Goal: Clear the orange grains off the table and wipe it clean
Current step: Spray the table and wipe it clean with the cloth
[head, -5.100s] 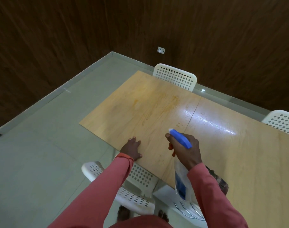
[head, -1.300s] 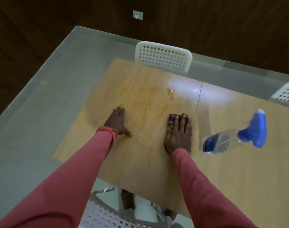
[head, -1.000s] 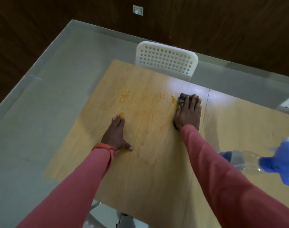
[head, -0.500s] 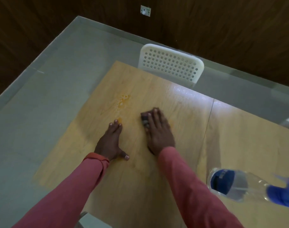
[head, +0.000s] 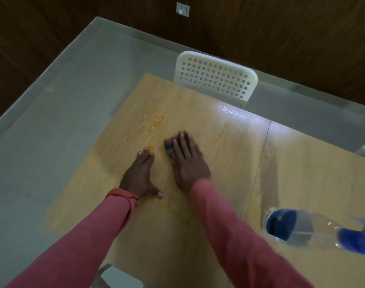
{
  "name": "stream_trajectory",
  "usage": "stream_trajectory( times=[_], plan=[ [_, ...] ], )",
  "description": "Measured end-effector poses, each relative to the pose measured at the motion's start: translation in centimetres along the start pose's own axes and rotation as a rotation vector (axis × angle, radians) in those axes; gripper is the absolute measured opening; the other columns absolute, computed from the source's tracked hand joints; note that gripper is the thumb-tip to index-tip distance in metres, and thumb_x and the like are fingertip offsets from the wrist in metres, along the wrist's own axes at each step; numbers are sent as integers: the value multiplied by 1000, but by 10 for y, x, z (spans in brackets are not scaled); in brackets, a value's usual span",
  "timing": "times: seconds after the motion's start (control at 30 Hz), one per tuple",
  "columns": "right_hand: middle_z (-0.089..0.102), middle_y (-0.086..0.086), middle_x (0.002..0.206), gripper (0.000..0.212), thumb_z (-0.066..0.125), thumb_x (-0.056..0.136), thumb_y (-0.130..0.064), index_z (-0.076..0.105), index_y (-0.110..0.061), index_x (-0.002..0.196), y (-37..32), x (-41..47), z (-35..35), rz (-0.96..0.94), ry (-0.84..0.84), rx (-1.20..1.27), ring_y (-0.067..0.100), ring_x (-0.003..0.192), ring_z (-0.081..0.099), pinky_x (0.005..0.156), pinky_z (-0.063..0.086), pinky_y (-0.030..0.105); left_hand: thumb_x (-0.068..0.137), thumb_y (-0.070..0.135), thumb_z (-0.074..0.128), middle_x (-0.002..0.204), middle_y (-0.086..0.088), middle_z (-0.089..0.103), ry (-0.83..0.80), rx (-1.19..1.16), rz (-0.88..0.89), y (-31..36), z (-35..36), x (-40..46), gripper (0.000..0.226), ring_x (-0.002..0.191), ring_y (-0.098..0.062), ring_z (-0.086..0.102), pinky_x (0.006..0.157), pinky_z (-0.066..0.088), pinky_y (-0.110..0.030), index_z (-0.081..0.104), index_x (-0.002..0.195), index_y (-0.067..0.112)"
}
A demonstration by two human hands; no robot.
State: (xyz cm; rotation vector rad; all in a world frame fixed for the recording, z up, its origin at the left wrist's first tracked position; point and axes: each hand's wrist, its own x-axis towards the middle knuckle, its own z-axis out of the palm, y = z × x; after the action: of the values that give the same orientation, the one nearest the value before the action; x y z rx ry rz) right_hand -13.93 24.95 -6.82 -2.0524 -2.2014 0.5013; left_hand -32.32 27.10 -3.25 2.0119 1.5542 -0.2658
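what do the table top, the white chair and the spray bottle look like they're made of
Tan table top: wood or wood-look laminate, with visible grain and a glossy glare patch; which one is unclear.
White perforated chair back: probably moulded plastic, matte, with even round holes.
Clear spray bottle with blue head: transparent plastic, apparently; the table shows through.

left hand [head: 139,175]: flat, palm down, fingers straight, thumb spread | right hand [head: 188,163]: flat, fingers extended forward | both arms outstretched
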Motion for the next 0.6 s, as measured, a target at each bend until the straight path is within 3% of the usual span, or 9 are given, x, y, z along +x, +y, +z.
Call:
stream_trajectory(
  times=[0.07,0.13,0.2,0.27,0.33,0.43,0.53,0.6],
  plan=[
    [-9,9,168,63,22,106,-41,5,-15,161,20,-62,14,117,66,-16,25,153,-18,126,-1,43,48,49,91,162,0,-13,4,-20,-8,2,-1,-2,143,149,-18,-7,119,20,-36,3,155,14],
    [-10,11,167,63,21,106,-41,6,-13,160,62,-72,5,351,100,-37,28,154,-16,126,3,46,49,51,90,162,1,-13,4,-14,-5,2,-1,-2,143,149,-18,-7,120,20,-36,2,155,14],
    [-10,14,167,64,16,105,-42,7,-12,161,98,-37,-21,559,107,-8,31,154,-13,125,2,47,50,51,90,162,1,-13,-2,-4,-6,2,-1,-3,142,149,-18,-7,120,20,-36,1,155,14],
    [-9,15,167,65,14,104,-42,5,-12,161,121,22,-45,634,142,32,33,154,-11,125,1,47,50,50,90,162,1,-13,-3,-6,-12,3,-2,-3,142,149,-18,-7,119,20,-36,1,155,14],
    [-9,14,167,63,10,105,-41,2,-12,160,121,75,-52,560,164,22,32,154,-12,125,3,49,50,51,90,162,0,-12,2,5,-11,3,-1,-2,142,149,-18,-7,119,20,-36,2,155,14],
    [-5,13,168,63,4,105,-40,4,-12,160,65,99,-31,296,154,-62,31,154,-12,125,7,50,50,49,90,162,0,-11,4,5,-12,2,0,-1,141,149,-19,-6,119,20,-36,4,155,14],
    [-7,9,168,61,18,107,-39,5,-13,161,1,23,0,26,25,-21,29,153,-16,126,-1,45,50,47,91,162,1,-9,12,11,-16,3,-1,-3,140,150,-19,-4,118,21,-36,6,155,15],
    [-5,9,168,61,20,106,-39,9,-14,161,-9,-53,18,23,21,-3,28,154,-15,125,-1,43,49,47,91,163,1,-8,13,8,-21,3,-1,-3,140,150,-19,-4,118,21,-35,6,155,15]
  ],
)
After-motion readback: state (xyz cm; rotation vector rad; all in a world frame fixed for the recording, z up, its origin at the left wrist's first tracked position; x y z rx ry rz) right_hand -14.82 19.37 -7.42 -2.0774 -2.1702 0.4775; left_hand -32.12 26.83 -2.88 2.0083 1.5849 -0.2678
